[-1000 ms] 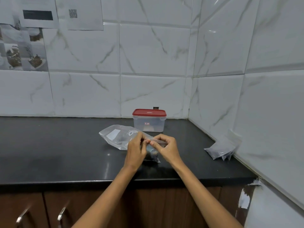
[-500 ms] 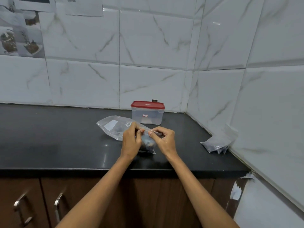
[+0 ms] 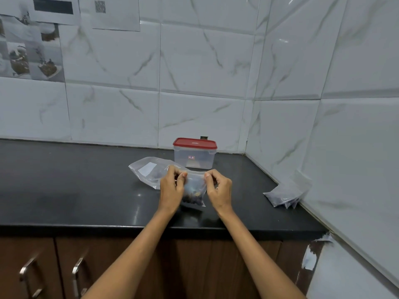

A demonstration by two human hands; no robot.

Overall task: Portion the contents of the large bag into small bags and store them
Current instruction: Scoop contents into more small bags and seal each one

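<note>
Both hands meet over the near middle of the black counter, holding a small clear bag upright between them. The left hand has its grip closed in a pinch on the bag's top left corner, fingers curled over the rim; the right hand pinches the top right corner the same way, so the top edge is stretched taut between them. Dark contents sit in the lower part of the small bag, whose bottom edge is at the counter surface. Just behind the left hand lies the large clear bag, slumped on its side with a white label showing. Farther back, near the wall, stands a clear container with a red lid. Well apart to the right, against the side wall, rests a small heap of filled bags.
</note>
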